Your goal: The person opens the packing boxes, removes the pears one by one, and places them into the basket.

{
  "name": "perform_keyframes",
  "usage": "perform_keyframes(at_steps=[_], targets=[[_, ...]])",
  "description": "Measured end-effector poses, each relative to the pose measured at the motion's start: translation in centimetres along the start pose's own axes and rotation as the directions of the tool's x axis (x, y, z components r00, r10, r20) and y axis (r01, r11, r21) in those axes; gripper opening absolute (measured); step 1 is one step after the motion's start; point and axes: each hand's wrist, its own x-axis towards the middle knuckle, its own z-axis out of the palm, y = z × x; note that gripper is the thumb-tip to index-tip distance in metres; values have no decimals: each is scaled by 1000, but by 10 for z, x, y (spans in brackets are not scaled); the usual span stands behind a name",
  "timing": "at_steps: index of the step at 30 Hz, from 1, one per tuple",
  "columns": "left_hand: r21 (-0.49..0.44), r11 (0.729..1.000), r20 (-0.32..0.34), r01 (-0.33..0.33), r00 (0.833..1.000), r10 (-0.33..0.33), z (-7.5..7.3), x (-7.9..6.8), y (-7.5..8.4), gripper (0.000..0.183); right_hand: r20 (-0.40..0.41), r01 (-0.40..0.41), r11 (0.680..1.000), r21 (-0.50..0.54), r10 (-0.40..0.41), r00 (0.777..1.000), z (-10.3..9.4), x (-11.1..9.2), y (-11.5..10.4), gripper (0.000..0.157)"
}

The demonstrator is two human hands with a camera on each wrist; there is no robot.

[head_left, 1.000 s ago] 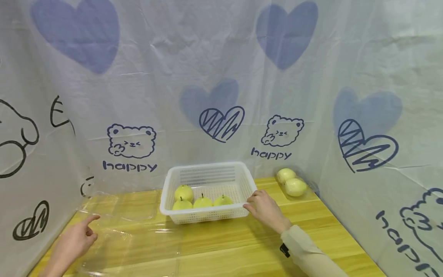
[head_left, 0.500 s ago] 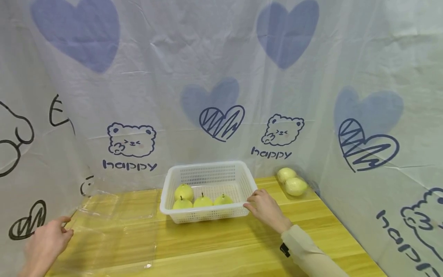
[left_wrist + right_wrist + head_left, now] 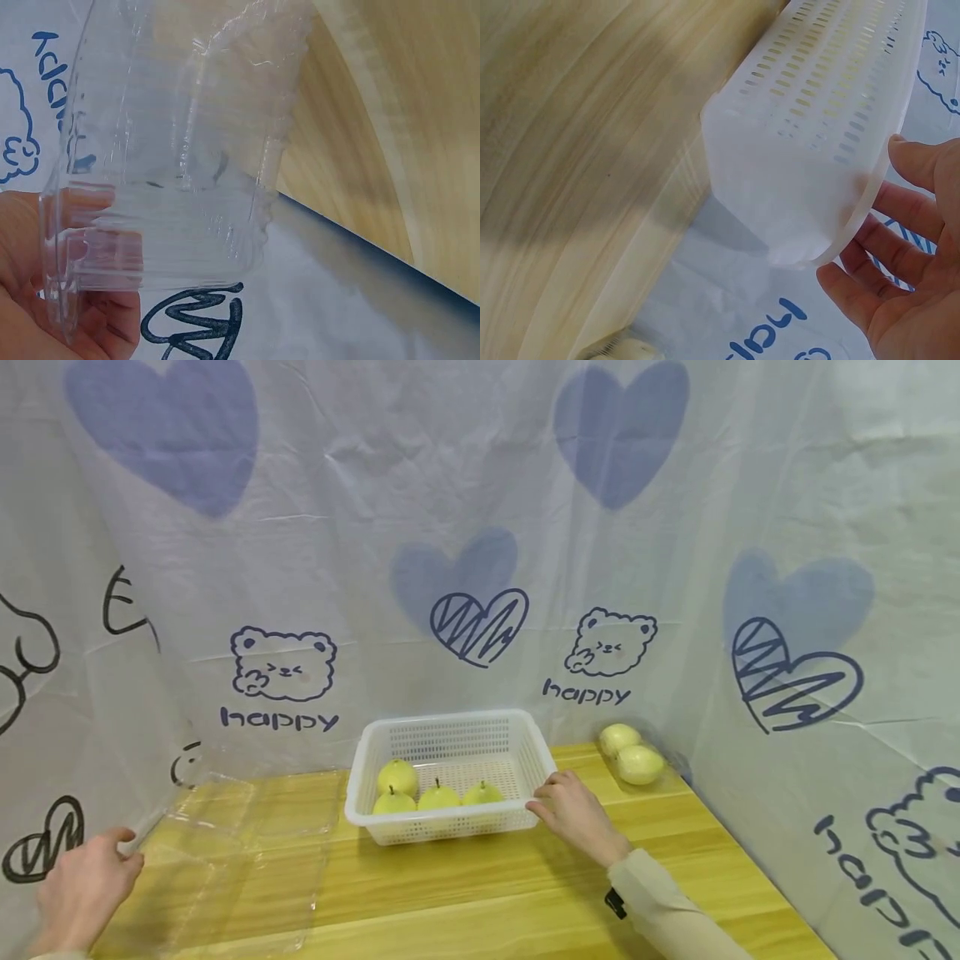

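So, both hands are busy: at the left edge of the bench (image 3: 450,893), toward its near corner, the left hand (image 3: 88,889) pinches the rim of a see-through container (image 3: 202,135), its fingers partly showing through the plastic. Whether that side is off the wood, I can't tell. A second see-through piece (image 3: 292,806) lies behind, toward the far left corner; joined or separate, it's too faint to say. Over at the middle of the far edge sits a white basket (image 3: 457,833), and the right hand (image 3: 573,814) has its near right corner, fingers closed narrowly about the rim. Four pears (image 3: 438,798) lie inside, one farther back at the left, three along the near wall. Two pale fruits (image 3: 640,765) sit together by the far right corner. As for the step, I'd call it positioning: container handled, basket steadied. And the next move, I judge, calls for a light touch on flimsy plastic and a level basket, since pears can roll.
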Motion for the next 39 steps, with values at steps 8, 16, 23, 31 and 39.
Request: perform_keyframes(at_steps=[8,16,23,31,39], targets=[[26,996,4,82,997,-82,-1,-1,4,49,-11,-8,1000,-24,7,1000,1,2,1,27],[-19,994,12,112,994,-112,2,-6,-1,56,-4,-4,1000,-12,4,1000,-1,3,1,29],[6,992,-37,126,991,-126,6,-15,12,57,-9,-3,1000,0,3,1000,-1,3,1,29],[-47,994,-150,-99,985,91,17,-34,46,49,-14,-7,1000,-7,7,1000,3,2,0,28],[-65,948,-283,-311,917,282,40,-53,88,35,-13,-24,1000,-6,24,1000,3,0,1,27]])
